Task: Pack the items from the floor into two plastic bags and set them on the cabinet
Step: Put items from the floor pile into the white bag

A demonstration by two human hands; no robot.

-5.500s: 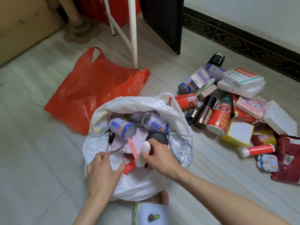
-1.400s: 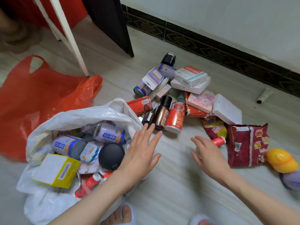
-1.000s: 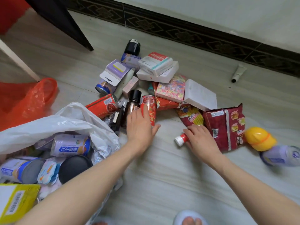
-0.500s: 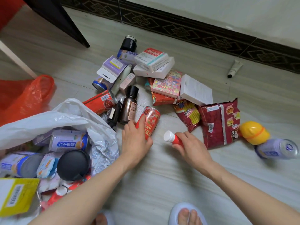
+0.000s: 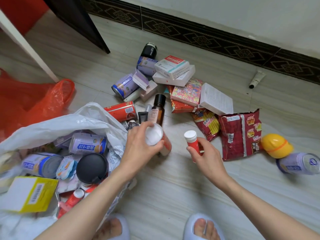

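Observation:
My left hand (image 5: 140, 149) grips a red can (image 5: 158, 140) by its white end, lifted off the floor beside the white plastic bag (image 5: 72, 118). My right hand (image 5: 207, 159) holds a small red tube with a white cap (image 5: 192, 142) upright. The white bag lies open at the left, with cans, a yellow box (image 5: 27, 194) and a black lid (image 5: 91, 168) inside. A red plastic bag (image 5: 34, 101) lies flat behind it. More items sit in a pile on the floor: boxes (image 5: 174, 71), a brown bottle (image 5: 158, 110), red snack packets (image 5: 240, 134).
A yellow toy helmet (image 5: 275, 145) and a purple can (image 5: 298, 163) lie at the right. A small tube (image 5: 257, 78) rests near the dark patterned skirting. A white frame leg (image 5: 26, 44) and a dark cabinet panel (image 5: 79, 21) stand at the back left. My slippered feet (image 5: 202, 227) are below.
My left hand has lifted the red can from the pile and turned its white end up. My right hand has raised the small red tube off the floor.

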